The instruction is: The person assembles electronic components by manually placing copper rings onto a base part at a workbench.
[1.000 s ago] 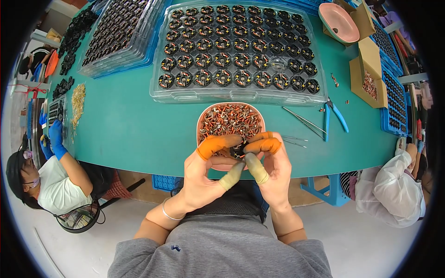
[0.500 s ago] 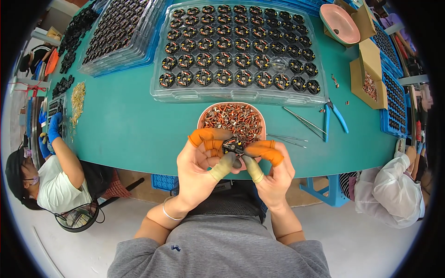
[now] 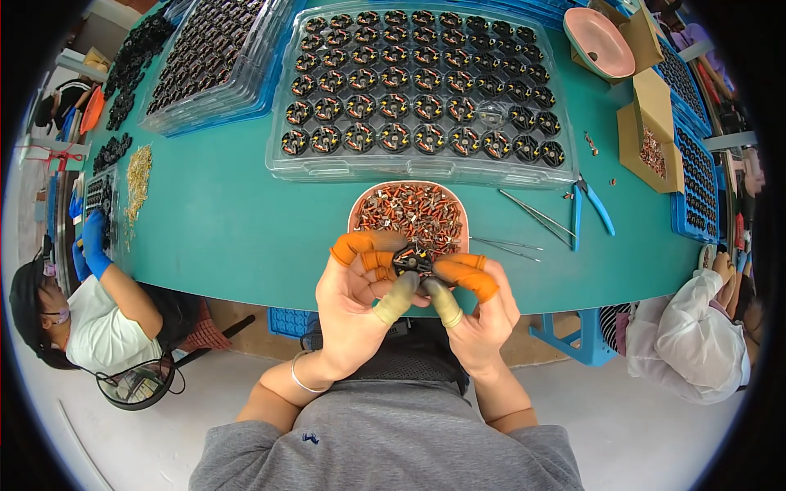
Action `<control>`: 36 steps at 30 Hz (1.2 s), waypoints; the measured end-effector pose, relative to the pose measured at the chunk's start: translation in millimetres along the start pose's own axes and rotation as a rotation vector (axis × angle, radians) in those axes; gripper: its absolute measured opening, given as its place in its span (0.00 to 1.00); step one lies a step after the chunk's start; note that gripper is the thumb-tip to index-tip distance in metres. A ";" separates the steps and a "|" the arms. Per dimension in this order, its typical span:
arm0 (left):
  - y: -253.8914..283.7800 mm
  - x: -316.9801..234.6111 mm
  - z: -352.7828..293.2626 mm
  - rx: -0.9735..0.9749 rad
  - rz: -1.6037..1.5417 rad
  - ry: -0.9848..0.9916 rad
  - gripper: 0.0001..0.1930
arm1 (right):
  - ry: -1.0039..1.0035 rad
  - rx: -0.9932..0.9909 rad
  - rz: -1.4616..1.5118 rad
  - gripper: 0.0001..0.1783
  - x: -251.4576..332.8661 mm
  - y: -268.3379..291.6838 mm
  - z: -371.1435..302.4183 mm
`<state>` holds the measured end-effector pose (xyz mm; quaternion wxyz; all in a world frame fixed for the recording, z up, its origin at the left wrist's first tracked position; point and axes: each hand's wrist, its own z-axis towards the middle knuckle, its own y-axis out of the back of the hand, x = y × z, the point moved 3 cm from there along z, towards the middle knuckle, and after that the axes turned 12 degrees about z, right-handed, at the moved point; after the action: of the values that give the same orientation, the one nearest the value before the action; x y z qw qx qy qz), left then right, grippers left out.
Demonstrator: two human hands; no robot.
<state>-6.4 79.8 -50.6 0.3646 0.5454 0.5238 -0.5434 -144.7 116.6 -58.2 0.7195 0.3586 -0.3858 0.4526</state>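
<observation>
Between both hands I hold a small round black part [image 3: 412, 262], partly covered by my fingertips. My left hand [image 3: 360, 282], in orange and pale yellow finger cots, pinches its left side. The thumb and fingers of my right hand [image 3: 471, 286], with similar cots, close on its right side. Just beyond and beneath the part sits a pink bowl [image 3: 354, 214] heaped with small copper-orange and silver pieces [image 3: 409, 214]. Farther away lies a clear plastic tray [image 3: 422, 169] with rows of like round black parts, many bearing red and yellow bits.
Tweezers [image 3: 536, 214] and blue-handled pliers [image 3: 595, 206] lie to the right; another pair of tweezers [image 3: 508, 247] lies beside the bowl. Stacked trays [image 3: 205, 123] stand at the far left, an open cardboard box [image 3: 647, 135] at the right. Co-workers sit on both sides.
Both hands stay around the black part, with only slight shifts of the fingers; my right thumb has moved a little left. The left co-worker's blue-gloved hand has moved nearer to that person.
</observation>
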 end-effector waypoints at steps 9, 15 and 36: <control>-1.8 -4.2 0.4 0.003 0.034 0.034 0.19 | -0.048 -0.011 0.087 0.11 1.0 2.5 1.6; 0.3 -7.7 1.8 0.056 -0.049 0.146 0.20 | 0.041 0.017 0.115 0.10 -3.5 2.1 -2.4; -9.0 -12.0 -0.9 0.003 0.122 0.084 0.19 | -0.516 0.154 0.780 0.14 -16.6 5.2 3.2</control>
<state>-13.2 80.2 -37.3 0.3739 0.5992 0.5036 -0.4976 -155.2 109.3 -70.5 0.3477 0.3400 -0.6232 0.6125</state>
